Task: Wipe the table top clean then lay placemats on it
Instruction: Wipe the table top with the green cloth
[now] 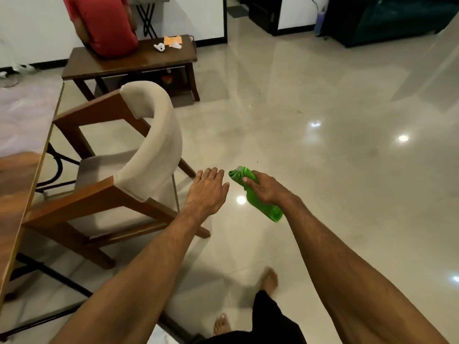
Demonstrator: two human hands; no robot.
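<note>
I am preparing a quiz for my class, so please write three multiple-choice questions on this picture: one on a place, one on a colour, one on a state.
1. Where is the table?
A. at the left edge
B. under both hands
C. at the far right

2. Which colour has the cloth?
A. blue
B. green
C. white

3. How is the left hand?
A. a fist
B. gripping the cloth
C. open, holding nothing

Answers:
1 A, its top runs along the left edge, and the hands are over the floor.
2 B, the cloth in the right hand is green.
3 C, its fingers are straight and touch nothing.
</note>
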